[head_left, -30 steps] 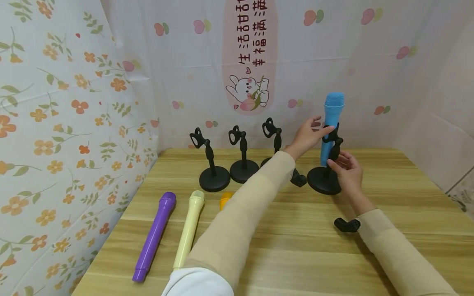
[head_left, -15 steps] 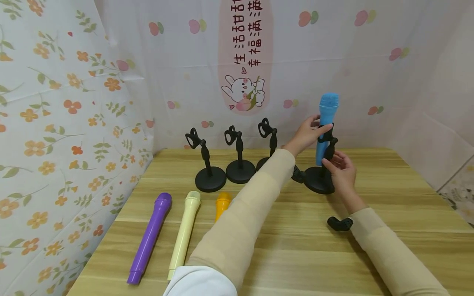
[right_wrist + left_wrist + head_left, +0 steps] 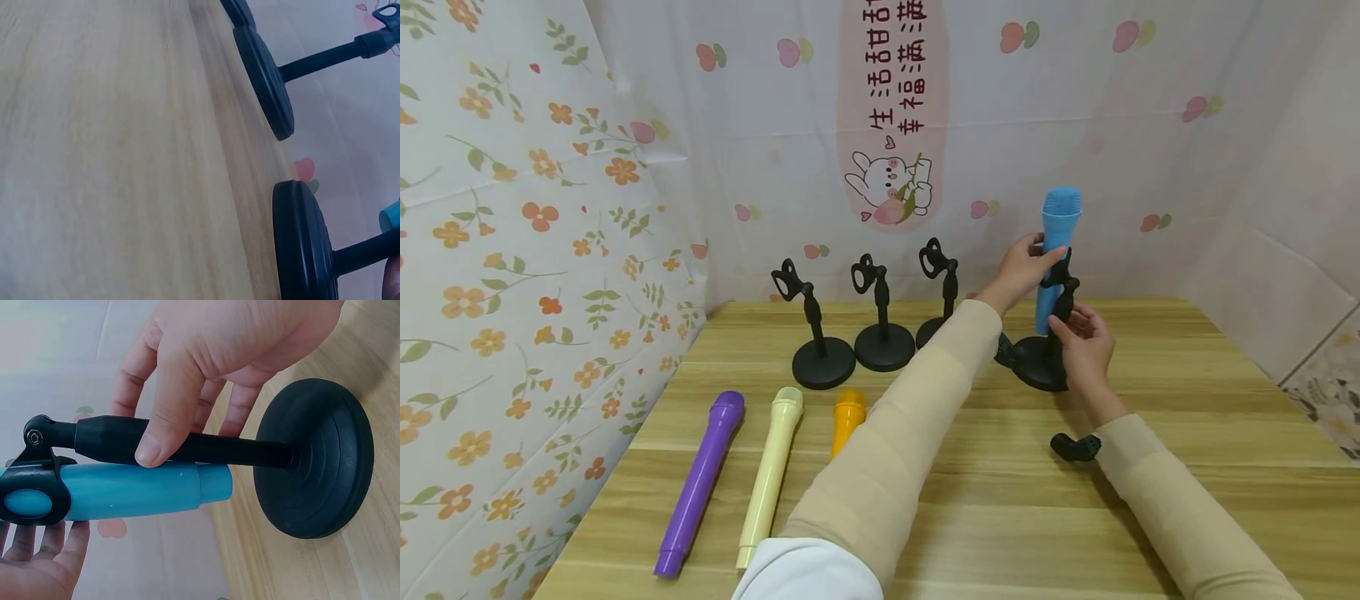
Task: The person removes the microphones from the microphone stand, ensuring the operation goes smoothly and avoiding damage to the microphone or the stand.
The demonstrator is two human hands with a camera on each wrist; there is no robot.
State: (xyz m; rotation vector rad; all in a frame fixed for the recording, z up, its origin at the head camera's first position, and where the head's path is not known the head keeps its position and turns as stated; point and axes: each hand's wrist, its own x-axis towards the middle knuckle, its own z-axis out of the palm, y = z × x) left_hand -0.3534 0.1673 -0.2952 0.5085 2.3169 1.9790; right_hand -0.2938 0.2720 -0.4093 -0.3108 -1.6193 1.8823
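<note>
A blue microphone [image 3: 1062, 223] stands nearly upright in the clip of a black desktop microphone stand [image 3: 1033, 375]. My left hand [image 3: 1022, 271] holds the microphone at the clip, thumb in front and fingers behind. Lower down, my right hand [image 3: 1086, 346] grips the stand's pole. In the left wrist view, the right hand's thumb [image 3: 165, 428] presses along the pole above the round base [image 3: 315, 459]. There the clip [image 3: 37, 494] wraps the microphone's body, and left-hand fingers [image 3: 75, 547] touch its underside. The right wrist view shows the base [image 3: 303, 250] and only a bit of blue.
Three other black stands with bare clips, the left [image 3: 823, 362], middle [image 3: 884, 346] and right one [image 3: 950, 287], line the back. Purple [image 3: 700, 483], pale yellow [image 3: 770, 479] and orange [image 3: 848, 417] microphones lie at left. A black curved piece [image 3: 1077, 447] is beside the right sleeve.
The whole head view has shifted slightly left. Both hands keep their holds on the microphone and the stand, and the right hand has moved slightly left.
</note>
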